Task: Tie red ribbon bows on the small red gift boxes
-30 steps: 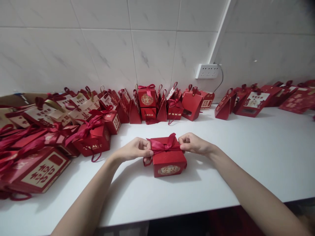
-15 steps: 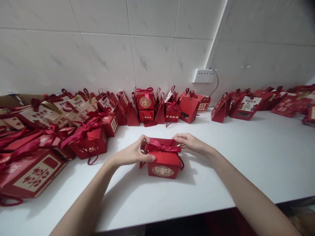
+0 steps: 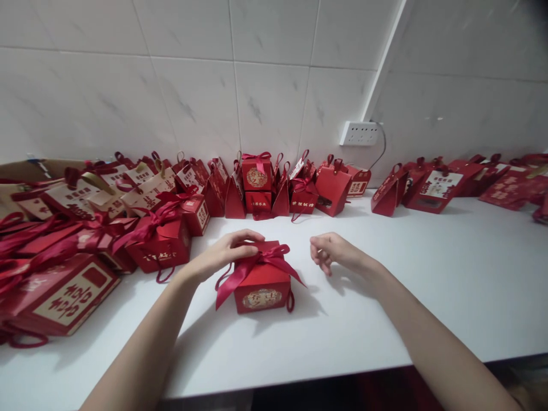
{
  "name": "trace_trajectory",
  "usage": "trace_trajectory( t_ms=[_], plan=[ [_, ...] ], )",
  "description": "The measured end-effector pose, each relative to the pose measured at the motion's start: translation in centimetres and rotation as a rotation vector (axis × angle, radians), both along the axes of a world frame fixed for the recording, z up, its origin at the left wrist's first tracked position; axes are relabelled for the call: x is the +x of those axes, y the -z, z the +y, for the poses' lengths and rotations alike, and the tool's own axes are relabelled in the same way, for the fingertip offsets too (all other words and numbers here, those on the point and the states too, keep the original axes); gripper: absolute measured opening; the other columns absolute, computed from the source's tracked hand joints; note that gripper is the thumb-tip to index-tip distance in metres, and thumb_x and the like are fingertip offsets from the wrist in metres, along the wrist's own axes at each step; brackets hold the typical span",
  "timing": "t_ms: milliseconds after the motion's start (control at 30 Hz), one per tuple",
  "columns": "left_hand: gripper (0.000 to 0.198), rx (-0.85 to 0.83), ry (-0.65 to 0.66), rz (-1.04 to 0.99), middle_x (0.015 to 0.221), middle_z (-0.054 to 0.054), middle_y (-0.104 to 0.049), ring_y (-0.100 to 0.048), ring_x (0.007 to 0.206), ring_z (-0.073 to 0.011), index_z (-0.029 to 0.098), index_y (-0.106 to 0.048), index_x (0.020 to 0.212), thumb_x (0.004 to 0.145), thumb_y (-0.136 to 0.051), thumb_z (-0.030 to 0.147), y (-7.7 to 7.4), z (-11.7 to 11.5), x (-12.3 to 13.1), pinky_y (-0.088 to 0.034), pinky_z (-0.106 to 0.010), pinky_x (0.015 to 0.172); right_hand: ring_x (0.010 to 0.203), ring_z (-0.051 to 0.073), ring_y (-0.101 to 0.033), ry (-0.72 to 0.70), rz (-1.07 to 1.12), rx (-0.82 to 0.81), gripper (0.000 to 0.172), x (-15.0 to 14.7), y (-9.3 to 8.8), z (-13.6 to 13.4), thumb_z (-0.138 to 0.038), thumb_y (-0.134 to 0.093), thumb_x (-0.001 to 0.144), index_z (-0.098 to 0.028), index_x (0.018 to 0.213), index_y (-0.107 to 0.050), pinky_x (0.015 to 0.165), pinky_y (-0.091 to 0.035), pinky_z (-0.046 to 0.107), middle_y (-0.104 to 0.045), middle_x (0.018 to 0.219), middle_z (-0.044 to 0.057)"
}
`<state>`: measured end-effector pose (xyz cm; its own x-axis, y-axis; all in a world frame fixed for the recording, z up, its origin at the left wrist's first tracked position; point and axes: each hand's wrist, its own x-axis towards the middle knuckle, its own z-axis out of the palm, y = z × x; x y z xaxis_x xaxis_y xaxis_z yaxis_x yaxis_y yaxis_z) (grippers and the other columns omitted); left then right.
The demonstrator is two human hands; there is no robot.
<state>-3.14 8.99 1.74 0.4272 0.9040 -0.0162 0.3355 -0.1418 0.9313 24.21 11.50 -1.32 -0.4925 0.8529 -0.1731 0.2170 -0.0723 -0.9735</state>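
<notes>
A red gift box (image 3: 263,288) with a gold round emblem stands upright on the white table (image 3: 351,337). On its top lies a dark pink ribbon bow (image 3: 265,257), its tails hanging over the front corners. My left hand (image 3: 226,251) rests on the box's upper left side, thumb on the top by the bow and fingers behind, holding it. To the right of the box, apart from it, my right hand (image 3: 329,251) hovers over the table with loosely curled fingers and nothing seen in them.
Several red boxes with ribbons (image 3: 158,245) crowd the left side. More red boxes and bags (image 3: 331,191) line the tiled wall (image 3: 192,103), including a stack of two boxes (image 3: 257,185). A power socket (image 3: 358,133) is on the wall.
The box has shifted left with my left hand. My right hand has let go of its right side. The bow's tails now hang down the front.
</notes>
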Motion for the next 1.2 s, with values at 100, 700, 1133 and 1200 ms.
trace_trajectory(
  t_ms=[100, 700, 1133, 1200],
  plan=[
    [0.041, 0.094, 0.005, 0.06, 0.11, -0.006, -0.062, -0.058, 0.101, -0.0239, 0.02, -0.059, 0.105, 0.07, -0.067, 0.038, 0.4, -0.1, 0.6, -0.045, -0.033, 0.087, 0.043, 0.008, -0.056, -0.092, -0.014, -0.007, 0.044, -1.2, 0.2, -0.7, -0.058, -0.062, 0.071, -0.015, 0.073, -0.053, 0.035, -0.043, 0.018, -0.056, 0.063, -0.002],
    [0.093, -0.308, -0.102, 0.005, 0.111, -0.013, -0.063, -0.064, 0.096, -0.027, 0.022, -0.016, 0.139, 0.067, -0.071, 0.045, 0.1, -1.9, 3.0, -0.048, -0.04, 0.084, 0.061, 0.009, -0.049, -0.136, 0.001, 0.132, 0.034, -2.0, -0.8, -2.5, -0.044, -0.069, 0.072, -0.012, 0.085, -0.067, 0.058, -0.04, 0.022, -0.058, 0.068, 0.001],
    [0.072, 0.319, -0.259, -0.152, 0.124, -0.01, -0.049, -0.054, 0.11, -0.0212, 0.02, -0.028, 0.126, 0.068, -0.069, 0.033, 3.6, -0.5, 4.4, -0.042, -0.033, 0.096, 0.071, 0.016, -0.055, 0.151, -0.113, 0.511, 0.029, -2.6, 0.2, -2.5, -0.045, -0.066, 0.073, -0.017, 0.068, -0.058, 0.069, -0.044, 0.03, -0.06, 0.074, 0.002],
    [0.071, 0.288, -0.256, -0.178, 0.122, -0.01, -0.05, -0.056, 0.107, -0.0208, 0.021, -0.027, 0.125, 0.069, -0.069, 0.033, 3.8, -0.6, 4.7, -0.043, -0.034, 0.095, 0.078, 0.018, -0.058, 0.131, -0.128, 0.48, 0.028, -2.7, 0.4, -2.4, -0.044, -0.064, 0.075, -0.017, 0.08, -0.064, 0.073, -0.046, 0.032, -0.065, 0.083, 0.005]
  ],
)
